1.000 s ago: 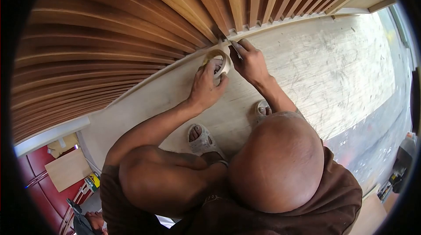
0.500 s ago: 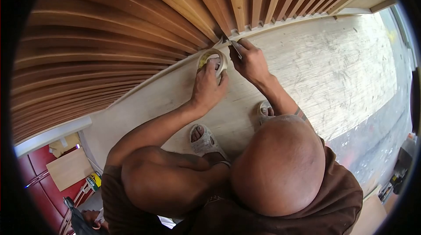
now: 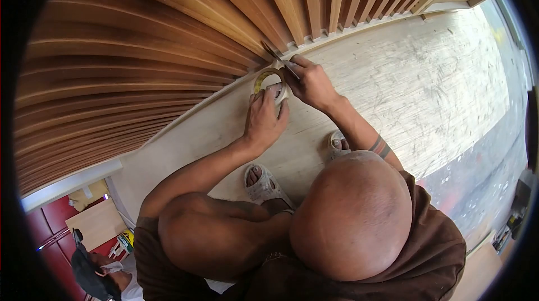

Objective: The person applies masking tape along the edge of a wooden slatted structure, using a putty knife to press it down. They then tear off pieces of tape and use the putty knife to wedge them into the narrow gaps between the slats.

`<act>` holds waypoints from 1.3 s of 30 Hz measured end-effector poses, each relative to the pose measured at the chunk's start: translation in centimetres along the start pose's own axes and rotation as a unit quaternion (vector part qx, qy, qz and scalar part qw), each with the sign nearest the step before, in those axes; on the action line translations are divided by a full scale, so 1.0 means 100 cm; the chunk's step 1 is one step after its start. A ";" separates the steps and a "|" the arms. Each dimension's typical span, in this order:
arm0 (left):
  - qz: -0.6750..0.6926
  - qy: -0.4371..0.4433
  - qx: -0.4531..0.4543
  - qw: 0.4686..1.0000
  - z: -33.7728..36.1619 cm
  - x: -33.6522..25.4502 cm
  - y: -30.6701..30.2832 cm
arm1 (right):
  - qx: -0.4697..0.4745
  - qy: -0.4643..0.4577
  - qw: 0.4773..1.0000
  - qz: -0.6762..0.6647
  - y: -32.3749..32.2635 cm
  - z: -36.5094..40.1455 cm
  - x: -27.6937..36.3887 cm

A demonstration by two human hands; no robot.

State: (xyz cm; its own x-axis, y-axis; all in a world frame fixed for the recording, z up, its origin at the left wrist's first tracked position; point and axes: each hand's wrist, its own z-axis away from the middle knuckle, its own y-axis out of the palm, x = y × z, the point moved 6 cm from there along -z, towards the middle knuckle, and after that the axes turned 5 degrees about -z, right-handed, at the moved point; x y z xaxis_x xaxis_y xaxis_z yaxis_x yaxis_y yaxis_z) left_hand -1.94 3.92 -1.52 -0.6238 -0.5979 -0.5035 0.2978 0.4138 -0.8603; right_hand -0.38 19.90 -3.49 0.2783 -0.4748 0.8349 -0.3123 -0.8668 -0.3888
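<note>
My left hand [image 3: 264,118] is closed on a roll of tape [image 3: 259,83], fingers through its core and over the near rim. The roll stands close to the foot of a slatted wooden panel [image 3: 168,60]. My right hand [image 3: 313,85] grips a thin metal blade tool [image 3: 291,67], pointing up and left. Its dark tip reaches the bottom ends of the slats, right at the pale strip [image 3: 337,35] along the panel's base. The far edge of the roll is right beside my right fingers.
A pale scuffed board [image 3: 415,82] lies under my sandalled feet [image 3: 264,183], with paint-spotted grey floor [image 3: 477,189] to the right. At lower left, a person in a dark cap [image 3: 92,273] is near a wooden sheet [image 3: 96,223]. Dark items [image 3: 516,211] lie at the right edge.
My right hand has moved slightly left and down, and the blade's tip now lies farther left over the slats. The person at lower left has come further into view.
</note>
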 end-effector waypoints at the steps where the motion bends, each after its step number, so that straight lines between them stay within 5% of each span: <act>1: -0.007 0.003 0.002 1.000 0.000 -0.002 -0.001 | -0.006 0.000 1.000 -0.009 -0.001 0.000 -0.001; 14: -0.027 -0.011 -0.005 1.000 0.001 0.001 -0.006 | -0.085 0.004 0.987 0.133 0.011 0.014 -0.001; 26: -0.037 -0.001 -0.010 0.999 0.004 0.004 -0.009 | -0.055 -0.042 0.997 0.025 0.004 0.005 -0.003; 39: -0.015 -0.014 0.001 1.000 0.004 0.010 -0.006 | -0.124 0.018 0.982 0.139 0.027 0.018 0.007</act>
State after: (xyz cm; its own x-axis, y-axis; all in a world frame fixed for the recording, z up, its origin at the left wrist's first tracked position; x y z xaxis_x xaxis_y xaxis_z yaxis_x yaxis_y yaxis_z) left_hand -2.45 2.73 -1.55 -0.6113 -0.6295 -0.4797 0.2801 0.3948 -0.8750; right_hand 0.62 16.94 -4.63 0.1195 -0.6781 0.7251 -0.5838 -0.6388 -0.5011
